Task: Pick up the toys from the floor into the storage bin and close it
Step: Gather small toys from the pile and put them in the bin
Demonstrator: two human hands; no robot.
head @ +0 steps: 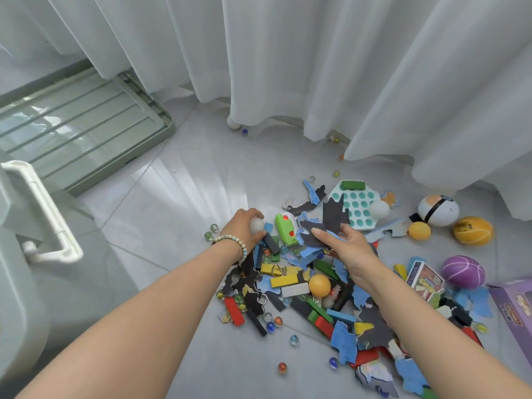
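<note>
While both arms reached over the grey tiled floor (178, 203), left grip (243, 228) curled round a small white plastic ball (256, 225). Right grip (349, 249) pinched a flat black-and-blue foam puzzle piece (315, 239). Mixed heap of coloured toys (283, 280) lay just beneath both. Pale green plastic storage bin (20, 298) stood well left, lid open.

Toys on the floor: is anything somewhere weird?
Yes. A white ball and a blue marble lie far from the pile, right at the curtain hem, easy to miss.
</note>
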